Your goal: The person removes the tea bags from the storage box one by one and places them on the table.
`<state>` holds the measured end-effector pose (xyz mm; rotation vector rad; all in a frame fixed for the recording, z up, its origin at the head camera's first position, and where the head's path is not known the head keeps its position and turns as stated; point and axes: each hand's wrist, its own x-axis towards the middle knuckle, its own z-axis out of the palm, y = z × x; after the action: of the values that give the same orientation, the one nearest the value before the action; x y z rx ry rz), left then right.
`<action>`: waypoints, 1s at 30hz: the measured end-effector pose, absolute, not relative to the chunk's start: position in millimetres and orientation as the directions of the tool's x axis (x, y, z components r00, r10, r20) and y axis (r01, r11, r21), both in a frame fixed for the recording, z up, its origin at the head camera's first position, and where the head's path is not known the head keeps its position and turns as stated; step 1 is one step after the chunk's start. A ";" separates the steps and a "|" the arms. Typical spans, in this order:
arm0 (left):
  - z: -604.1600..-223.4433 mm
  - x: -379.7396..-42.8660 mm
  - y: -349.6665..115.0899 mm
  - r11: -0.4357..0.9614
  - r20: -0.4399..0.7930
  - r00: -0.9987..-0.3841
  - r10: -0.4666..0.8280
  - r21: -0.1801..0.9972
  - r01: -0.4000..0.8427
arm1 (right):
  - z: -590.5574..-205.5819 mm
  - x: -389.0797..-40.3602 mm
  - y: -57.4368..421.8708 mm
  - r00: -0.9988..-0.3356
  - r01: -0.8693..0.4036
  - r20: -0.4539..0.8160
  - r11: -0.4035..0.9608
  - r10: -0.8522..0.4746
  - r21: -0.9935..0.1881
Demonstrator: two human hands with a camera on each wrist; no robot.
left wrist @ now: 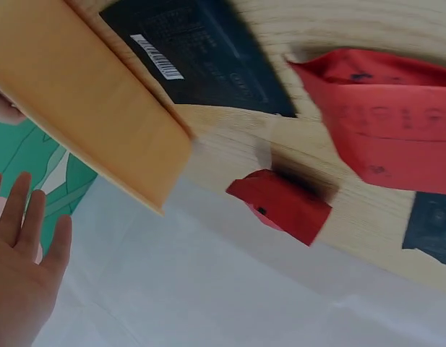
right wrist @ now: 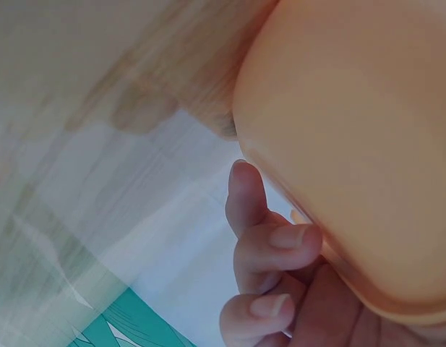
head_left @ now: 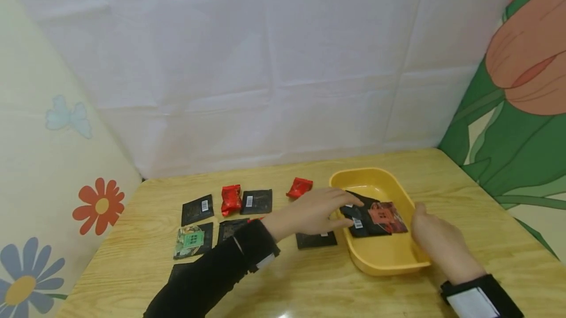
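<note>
My left hand (head_left: pixel 311 210) reaches over the near-left rim of a yellow plastic tray (head_left: pixel 386 261), its fingertips by the flat black packets (head_left: pixel 364 229) inside. In the left wrist view the fingers of this left hand (left wrist: pixel 24 282) are spread and hold nothing. A packet with a red label (head_left: pixel 389 216) lies among the black ones in the tray. With the thumb over the rim and fingers curled beneath it, my right hand (head_left: pixel 438 242) grips the tray's right side. The right wrist view shows those curled fingers (right wrist: pixel 277 242) against the tray wall (right wrist: pixel 353 144).
Left of the tray, several flat black packets (head_left: pixel 197 210) lie on the wooden table (head_left: pixel 283 283). Among them are a packet with a green label (head_left: pixel 193 241) and red wrapped pieces (head_left: pixel 231 200). One black packet (head_left: pixel 316 240) lies beside the tray. A white sheet (head_left: pixel 265 62) hangs behind.
</note>
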<state>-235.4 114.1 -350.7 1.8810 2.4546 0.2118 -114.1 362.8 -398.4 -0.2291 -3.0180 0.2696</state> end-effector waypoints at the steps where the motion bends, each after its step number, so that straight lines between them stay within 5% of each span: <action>1: -350.6 -236.2 120.3 0.260 0.034 -0.266 0.963 0.134 0.956 | -398.5 -114.4 362.8 -0.983 0.140 0.094 0.973 0.159 -0.184; 12: -362.9 -234.9 163.4 0.343 -0.204 -0.331 0.921 0.026 0.939 | -402.3 -115.6 362.1 -0.981 0.138 0.109 0.972 0.161 -0.192; 30: -373.9 -237.4 223.5 0.471 -0.286 -0.469 0.836 -0.068 0.880 | -401.9 -113.2 363.1 -0.978 0.122 0.140 0.971 0.153 -0.204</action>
<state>-237.4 223.5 -373.9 1.4842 2.5054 -0.3038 -113.2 363.1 -401.9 -0.2079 -2.9645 0.2918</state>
